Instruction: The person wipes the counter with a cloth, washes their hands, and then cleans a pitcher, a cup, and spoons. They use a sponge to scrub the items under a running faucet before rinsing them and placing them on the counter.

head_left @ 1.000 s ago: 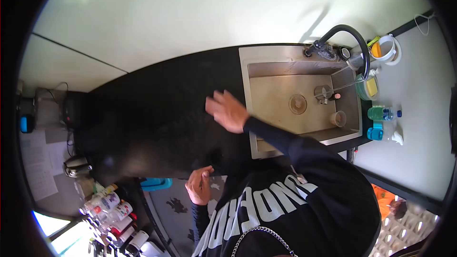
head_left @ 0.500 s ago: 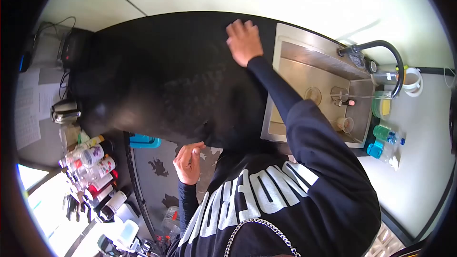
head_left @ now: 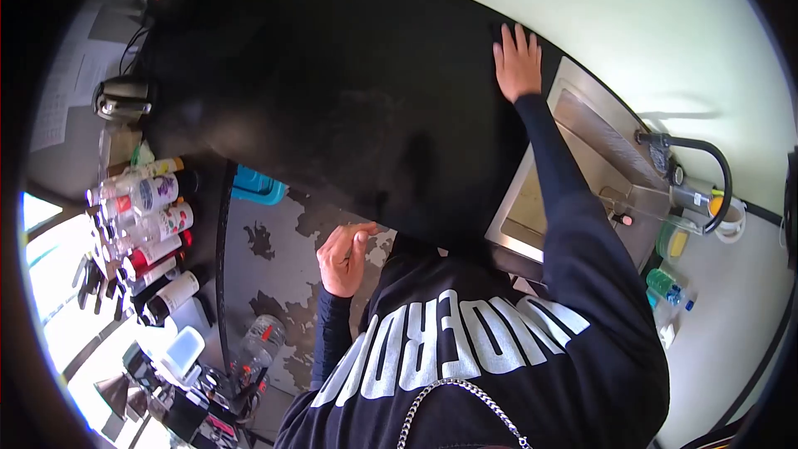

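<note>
My right hand (head_left: pixel 519 65) lies flat, fingers spread, on the black countertop (head_left: pixel 332 58) near its back edge, just left of the sink. Nothing shows under its palm. My left hand (head_left: pixel 342 259) hangs low in front of the counter's front edge. Its fingers are loosely bent and point right toward that edge, with the thumb raised. No object is visible in it. Faint cloudy marks show on the middle of the countertop. The steel sink (head_left: pixel 509 233) is partly covered by my right forearm.
A black faucet (head_left: pixel 721 175) arches over the sink's right side. Green and clear bottles (head_left: pixel 665 284) and a white mug (head_left: pixel 730 218) stand beyond it. At left are a kettle (head_left: pixel 123 100), several syrup bottles (head_left: pixel 162 220) and a blue bin (head_left: pixel 258 185). A large clear jug (head_left: pixel 263 337) sits low.
My right hand has moved right along the back of the counter, closer to the sink. My left hand stays near the front edge. The view has turned and shifted.
</note>
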Available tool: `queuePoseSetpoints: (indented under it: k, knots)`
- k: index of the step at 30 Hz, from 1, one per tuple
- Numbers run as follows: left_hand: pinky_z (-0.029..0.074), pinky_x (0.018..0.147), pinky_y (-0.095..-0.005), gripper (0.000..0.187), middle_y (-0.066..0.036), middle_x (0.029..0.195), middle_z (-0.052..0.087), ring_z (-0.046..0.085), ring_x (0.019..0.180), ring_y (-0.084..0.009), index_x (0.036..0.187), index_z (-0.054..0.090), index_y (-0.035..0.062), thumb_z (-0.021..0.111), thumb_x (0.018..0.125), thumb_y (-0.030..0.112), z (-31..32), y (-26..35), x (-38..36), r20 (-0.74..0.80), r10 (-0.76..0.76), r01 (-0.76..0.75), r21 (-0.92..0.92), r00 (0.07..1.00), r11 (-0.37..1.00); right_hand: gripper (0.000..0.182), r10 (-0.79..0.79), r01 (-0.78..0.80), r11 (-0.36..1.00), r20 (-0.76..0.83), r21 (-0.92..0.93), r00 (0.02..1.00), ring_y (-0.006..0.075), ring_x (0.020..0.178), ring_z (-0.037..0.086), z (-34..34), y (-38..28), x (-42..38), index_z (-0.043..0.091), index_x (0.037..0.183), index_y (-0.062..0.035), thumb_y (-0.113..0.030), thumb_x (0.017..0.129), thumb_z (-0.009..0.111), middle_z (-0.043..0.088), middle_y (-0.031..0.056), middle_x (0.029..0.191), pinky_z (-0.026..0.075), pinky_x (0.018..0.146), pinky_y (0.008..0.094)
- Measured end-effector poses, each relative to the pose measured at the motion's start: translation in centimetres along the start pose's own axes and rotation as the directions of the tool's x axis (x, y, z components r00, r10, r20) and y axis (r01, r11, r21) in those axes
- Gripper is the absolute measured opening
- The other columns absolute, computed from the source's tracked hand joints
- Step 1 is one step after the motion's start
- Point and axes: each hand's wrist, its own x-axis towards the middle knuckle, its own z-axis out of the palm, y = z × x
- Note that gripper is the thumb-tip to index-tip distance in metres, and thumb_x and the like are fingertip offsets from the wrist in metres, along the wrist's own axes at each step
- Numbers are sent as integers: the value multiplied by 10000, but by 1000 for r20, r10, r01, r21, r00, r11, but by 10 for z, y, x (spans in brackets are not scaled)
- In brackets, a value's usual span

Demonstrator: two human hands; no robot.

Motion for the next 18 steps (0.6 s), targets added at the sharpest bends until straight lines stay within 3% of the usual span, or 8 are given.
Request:
queuePoseSetpoints:
  k: [2, 5, 6, 7, 8, 10, 15, 18]
  knots:
    - [502, 661, -289, 209, -97, 823, 714, 676, 728, -204, 947, 703, 5, 539, 985, 129, -1, -1, -10, -10, -29, 29, 15, 1000, 999, 239, 104, -128, 989, 260, 75, 960, 354, 1029, 523, -15, -65, 34, 610, 1065, -81, -208, 863, 596, 568, 122, 1105, 433, 826, 469]
    - [508, 679, -302, 212, -94, 824, 714, 679, 737, -217, 941, 703, 5, 540, 985, 133, -4, -8, -8, -39, -37, 38, 11, 999, 999, 167, -448, 295, 785, 172, 545, 877, 300, 993, 538, -97, -190, -3, 640, 911, -127, -245, 793, 650, 588, 85, 1026, 440, 800, 423]
    - [511, 687, -307, 214, -94, 825, 715, 681, 740, -222, 938, 702, 5, 540, 986, 136, -3, -9, -9, -48, -46, 46, -3, 998, 999, 211, -623, 289, 621, 235, 729, 746, 303, 1093, 533, -115, -223, -36, 663, 988, -124, -240, 817, 622, 596, 95, 1136, 448, 894, 430]
    - [511, 685, -307, 218, -94, 826, 715, 680, 741, -217, 933, 703, 7, 535, 988, 135, -5, -8, -6, -33, -43, 43, 8, 999, 999, 287, -646, 374, 492, 42, 786, 762, 297, 1206, 508, -127, -240, -83, 667, 1105, -124, -218, 848, 583, 575, 103, 1258, 420, 1008, 435]
    - [511, 685, -307, 218, -94, 826, 715, 680, 741, -217, 933, 703, 7, 535, 988, 135, -7, -7, -5, -44, -44, 44, 5, 998, 999, 407, -662, 277, 445, 105, 851, 742, 328, 1315, 445, -140, -243, -114, 634, 1241, -120, -249, 863, 559, 533, 112, 1363, 340, 1114, 463]
    - [509, 676, -302, 216, -91, 826, 716, 678, 738, -204, 936, 705, 7, 534, 988, 128, -11, -7, -4, -116, -2, 2, -1, 993, 1000, 412, -736, 302, 385, 93, 872, 671, 321, 1293, 471, -133, -210, -99, 643, 1220, -111, -238, 829, 621, 555, 115, 1342, 358, 1091, 468]
    - [501, 662, -286, 219, -82, 826, 719, 674, 736, -179, 934, 705, 6, 532, 990, 127, -19, -26, -32, -222, -116, 109, -45, 968, 993, 357, -391, 291, 907, 346, 305, 853, 363, 1116, 520, -41, -82, 45, 614, 1146, -57, -138, 801, 652, 561, 148, 1224, 446, 912, 456]
    - [499, 661, -279, 222, -83, 826, 719, 674, 739, -172, 929, 705, 5, 530, 991, 127, -18, -31, -51, -242, -184, 177, -51, 953, 983, 273, -108, 111, 992, 46, -52, 993, 348, 1040, 536, 58, -73, 61, 578, 1148, -75, -195, 908, 532, 556, 137, 1191, 446, 848, 479]
